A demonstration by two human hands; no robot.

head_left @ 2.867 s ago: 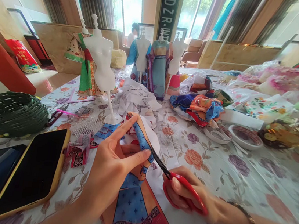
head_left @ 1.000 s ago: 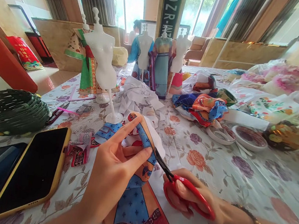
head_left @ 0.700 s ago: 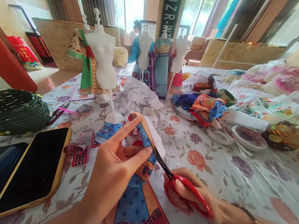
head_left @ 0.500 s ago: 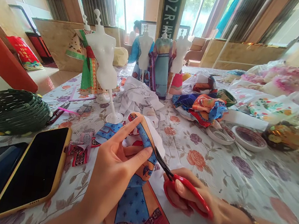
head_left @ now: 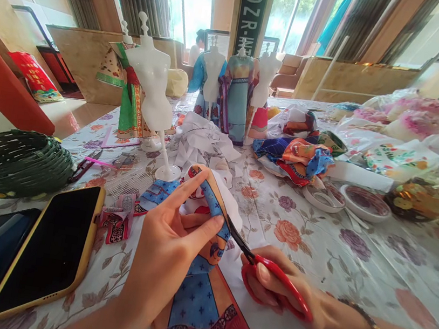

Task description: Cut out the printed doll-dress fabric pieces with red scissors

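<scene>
My left hand [head_left: 176, 240] pinches a piece of printed fabric [head_left: 198, 298], blue with small dark crosses, a tan strip and a red patterned hem. Its upper part is folded over the fingers, and the lower part spreads down towards me with a white margin to the right. In my right hand [head_left: 284, 288] is a pair of red-handled scissors [head_left: 250, 255], fingers through the loops. Their dark blades meet the fabric's right edge close to my left thumb; the blade tips are partly hidden. Small cut fabric pieces [head_left: 158, 193] lie just beyond my left hand.
A phone in a yellow case [head_left: 47, 254] and a dark green woven basket [head_left: 13, 165] are at left. Behind the hands stand a bare white mannequin [head_left: 153, 84], dressed mannequins [head_left: 234, 98] and white scraps [head_left: 206, 143]. Tape rolls [head_left: 365, 204] and crumpled printed fabric [head_left: 294, 156] lie right.
Hardly anything differs. The scissors' handles have shifted very slightly in my right hand, while the left hand keeps its pinch on the fabric.
</scene>
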